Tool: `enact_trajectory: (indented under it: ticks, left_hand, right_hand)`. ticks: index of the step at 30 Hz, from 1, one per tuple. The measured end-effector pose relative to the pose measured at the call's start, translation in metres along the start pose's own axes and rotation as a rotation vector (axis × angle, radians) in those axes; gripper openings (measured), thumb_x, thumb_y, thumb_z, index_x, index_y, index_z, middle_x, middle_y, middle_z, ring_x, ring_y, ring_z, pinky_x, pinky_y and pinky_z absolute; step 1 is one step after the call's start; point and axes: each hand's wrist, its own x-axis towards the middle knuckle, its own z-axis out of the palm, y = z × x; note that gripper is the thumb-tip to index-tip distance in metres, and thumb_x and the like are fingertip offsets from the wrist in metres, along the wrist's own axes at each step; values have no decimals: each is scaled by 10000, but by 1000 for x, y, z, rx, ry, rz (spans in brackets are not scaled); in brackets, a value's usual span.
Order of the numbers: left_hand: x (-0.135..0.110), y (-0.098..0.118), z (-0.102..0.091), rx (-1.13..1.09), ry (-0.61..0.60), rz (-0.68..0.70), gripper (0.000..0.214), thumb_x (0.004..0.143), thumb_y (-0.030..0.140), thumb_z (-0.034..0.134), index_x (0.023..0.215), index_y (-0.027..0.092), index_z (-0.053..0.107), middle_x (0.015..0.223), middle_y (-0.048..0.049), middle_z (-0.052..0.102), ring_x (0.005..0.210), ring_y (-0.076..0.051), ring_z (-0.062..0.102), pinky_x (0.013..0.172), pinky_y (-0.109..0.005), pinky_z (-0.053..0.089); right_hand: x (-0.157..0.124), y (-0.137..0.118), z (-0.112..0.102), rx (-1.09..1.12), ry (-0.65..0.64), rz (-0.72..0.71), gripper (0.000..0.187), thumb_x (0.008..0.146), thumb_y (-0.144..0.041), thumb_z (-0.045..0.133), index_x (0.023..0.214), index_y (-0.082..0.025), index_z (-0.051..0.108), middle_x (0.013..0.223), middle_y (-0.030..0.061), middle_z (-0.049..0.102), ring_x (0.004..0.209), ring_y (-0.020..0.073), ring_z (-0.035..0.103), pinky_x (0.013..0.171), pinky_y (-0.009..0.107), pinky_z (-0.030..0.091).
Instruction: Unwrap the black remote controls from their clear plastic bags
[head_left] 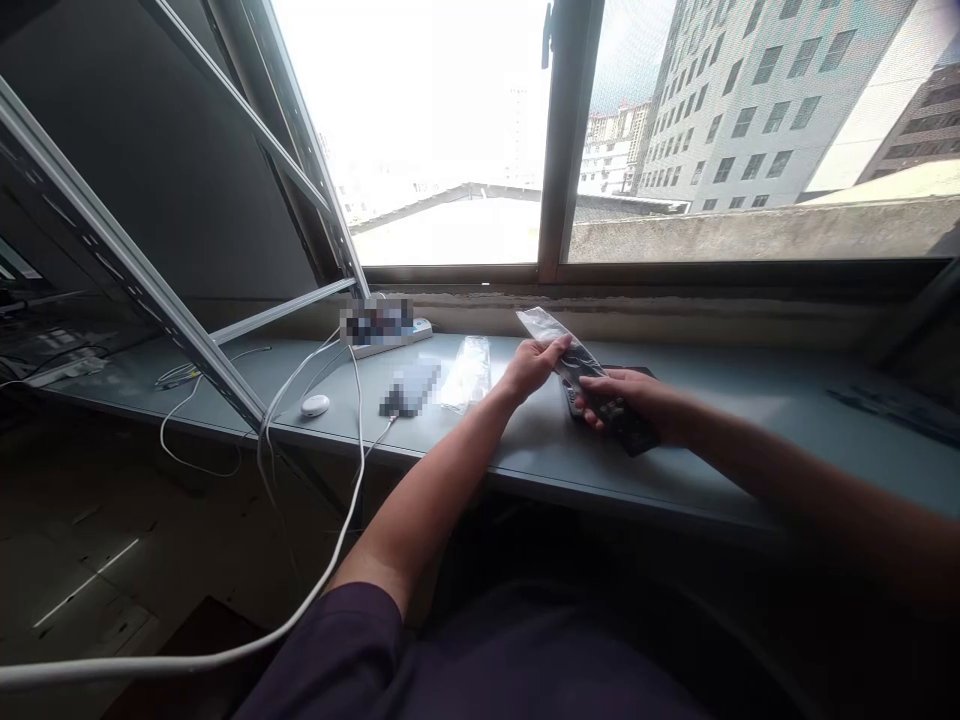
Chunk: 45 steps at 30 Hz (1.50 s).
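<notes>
- Faced a wide window [450, 150] with strong glare, so clear plastic read poorly against it.
- Worked over a long grey desktop [750, 420] under the sill, with both forearms reaching out above it.
- Had a slanting metal frame [150, 280] at the left, well apart from both hands and no hindrance.
- Noted a white cable [352, 470] trailing off the desk edge from a power strip [420, 328] near the left forearm; judged it the one thing an elbow could snag.
- Pinched the upper part of a clear bag [541, 325] between thumb and fingers of the left hand [531, 366], raised just above the desktop.
- Closed the right hand [637, 393] around a dark device [626, 430], with its lower end resting on the desk and its upper end at the bag; could not tell how far inside.
- Judged it best to hold the plastic taut with the left pinch, steady the device low on the desk, and move along its length.
- Left a second clear bag [466, 372] flat, just beside the left wrist.
- Left a small round white object [315, 405] farther left, among the cables.
</notes>
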Motion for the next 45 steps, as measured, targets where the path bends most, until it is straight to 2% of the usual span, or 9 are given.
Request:
enact_trajectory:
  ticks: [3, 13, 19, 24, 30, 35, 40, 42, 45]
  left_hand:
    - [-1, 1, 0, -13, 15, 22, 574, 939, 712, 858, 942, 138, 874, 827, -78, 804, 697, -167, 688, 706, -285, 544]
    - [-4, 4, 3, 20, -158, -94, 659, 955, 767, 833, 827, 124, 767, 763, -85, 738, 670, -140, 629, 718, -284, 530]
    - [-1, 0, 1, 16, -49, -9, 650, 975, 772, 787, 819, 142, 759, 755, -75, 738, 645, -148, 636, 684, -288, 531]
    - [-9, 10, 2, -12, -111, -111, 643, 956, 772, 828, 969, 131, 796, 892, -105, 812, 787, -185, 732, 800, -308, 602]
    - [-7, 8, 3, -1, -139, -165, 611, 1000, 734, 815, 906, 131, 779, 815, -91, 769, 723, -169, 689, 787, -315, 601]
    - [2, 9, -4, -51, 111, -108, 456, 1085, 581, 761, 911, 162, 808, 816, -79, 760, 791, -201, 719, 807, -317, 630]
    - [10, 15, -20, -212, 605, -106, 352, 1133, 512, 702, 1110, 173, 795, 971, -78, 779, 850, -186, 764, 688, -247, 603]
    - [9, 18, -24, -249, 702, -128, 326, 1162, 467, 650, 1197, 167, 773, 1068, -92, 794, 842, -180, 783, 642, -232, 571]
    - [6, 19, -23, -255, 652, -123, 324, 1180, 432, 599, 1266, 173, 774, 1220, -114, 811, 894, -186, 808, 647, -232, 566]
  right_hand:
    - [0, 0, 0, 0, -14, -4, 102, 1065, -218, 843, 998, -152, 803, 907, 113, 825, 652, 164, 750, 589, 229, 681]
    - [1, 3, -4, -19, -38, -26, 111, 1079, -260, 835, 1057, -162, 787, 890, 110, 821, 649, 171, 750, 594, 237, 677]
    - [0, 0, -3, -40, -27, 3, 121, 1110, -282, 792, 1065, -169, 786, 848, 111, 816, 629, 175, 741, 573, 233, 674]
    - [0, 1, -4, -31, -25, -35, 106, 1123, -260, 762, 1064, -175, 782, 904, 113, 825, 640, 171, 741, 579, 243, 676]
    - [1, 2, -6, -79, -66, -30, 200, 1092, -344, 832, 1032, -156, 798, 835, 114, 811, 619, 167, 727, 584, 228, 654]
    - [-1, 0, -7, -137, -118, -24, 304, 1041, -440, 897, 1048, -146, 820, 821, 103, 820, 509, 125, 625, 477, 214, 574]
    - [2, -1, -12, -66, -10, -113, 224, 1038, -337, 872, 1193, -181, 833, 975, 118, 878, 510, 132, 629, 452, 242, 594]
    - [5, -2, -13, -32, 50, -159, 184, 1039, -304, 855, 1198, -214, 834, 1162, 145, 899, 659, 186, 761, 490, 257, 640]
    - [6, -3, -13, 25, 94, -205, 220, 1035, -257, 828, 1254, -259, 821, 1518, 145, 817, 1089, 313, 885, 545, 274, 687]
